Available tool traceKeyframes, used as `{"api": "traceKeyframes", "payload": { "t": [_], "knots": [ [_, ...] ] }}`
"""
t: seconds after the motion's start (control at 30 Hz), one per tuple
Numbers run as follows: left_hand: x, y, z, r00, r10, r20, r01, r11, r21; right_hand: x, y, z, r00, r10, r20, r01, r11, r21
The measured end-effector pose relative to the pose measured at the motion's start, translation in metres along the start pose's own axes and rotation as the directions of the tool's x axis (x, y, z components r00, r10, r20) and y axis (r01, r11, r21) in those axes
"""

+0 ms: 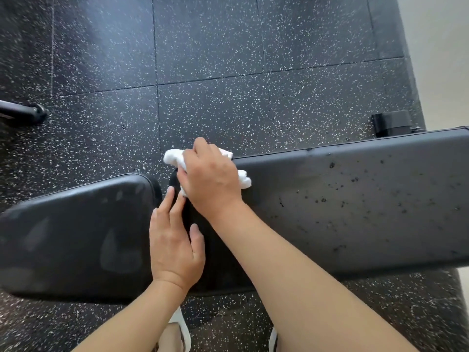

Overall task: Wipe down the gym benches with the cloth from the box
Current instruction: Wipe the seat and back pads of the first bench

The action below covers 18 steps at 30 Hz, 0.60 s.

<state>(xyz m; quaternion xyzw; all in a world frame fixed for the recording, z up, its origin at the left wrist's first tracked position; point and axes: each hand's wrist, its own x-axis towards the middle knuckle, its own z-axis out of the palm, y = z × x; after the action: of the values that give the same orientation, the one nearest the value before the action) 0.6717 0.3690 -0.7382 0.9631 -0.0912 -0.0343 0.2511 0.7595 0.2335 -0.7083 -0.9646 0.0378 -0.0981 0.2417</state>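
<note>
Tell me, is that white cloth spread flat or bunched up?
Bunched up: the cloth bulges in crumpled folds out from under the right hand gripping it.

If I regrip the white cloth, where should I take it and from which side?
Take the cloth by the loose bunch sticking out past the right hand on the far left, coming from above. That part lies free at the long pad's end; the rest is under the palm.

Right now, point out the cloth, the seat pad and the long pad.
cloth [174, 157]: head view, bunched left end.
seat pad [76, 235]: head view, top middle.
long pad [355, 212]: head view, speckled top.
</note>
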Motion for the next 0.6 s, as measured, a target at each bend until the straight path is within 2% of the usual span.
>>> {"api": "traceKeyframes", "payload": {
  "t": [0.07, 0.13, 0.27, 0.33, 0.47, 0.6],
  "knots": [
    [0.001, 0.000, 0.001, 1.000, 0.013, -0.007, -0.013, 1.000, 0.018, -0.003, 0.021, -0.012, 0.996, -0.086, 0.007, 0.086, 0.996, -0.027],
    [0.000, -0.001, 0.001, 1.000, 0.019, -0.014, -0.019, 0.999, 0.034, -0.007, 0.061, -0.034, 0.994, -0.101, 0.037, 0.105, 0.986, -0.133],
    [0.000, 0.001, 0.001, 1.000, 0.018, -0.025, -0.017, 0.999, 0.030, -0.009, 0.169, -0.086, 0.986, 0.156, -0.056, -0.165, 0.963, -0.211],
    [0.000, 0.002, 0.000, 0.999, 0.018, -0.030, -0.017, 0.999, 0.028, -0.013, 0.194, -0.101, 0.974, 0.217, -0.062, -0.225, 0.952, -0.206],
    [-0.001, 0.000, 0.002, 0.999, 0.025, -0.044, -0.023, 0.999, 0.030, -0.020, 0.156, -0.089, 0.970, 0.237, -0.051, -0.243, 0.952, -0.186],
    [0.001, -0.003, 0.003, 0.998, 0.032, -0.047, -0.031, 0.999, 0.031, -0.036, 0.061, -0.040, 0.995, 0.097, -0.032, -0.099, 0.993, -0.060]
  ]
}}
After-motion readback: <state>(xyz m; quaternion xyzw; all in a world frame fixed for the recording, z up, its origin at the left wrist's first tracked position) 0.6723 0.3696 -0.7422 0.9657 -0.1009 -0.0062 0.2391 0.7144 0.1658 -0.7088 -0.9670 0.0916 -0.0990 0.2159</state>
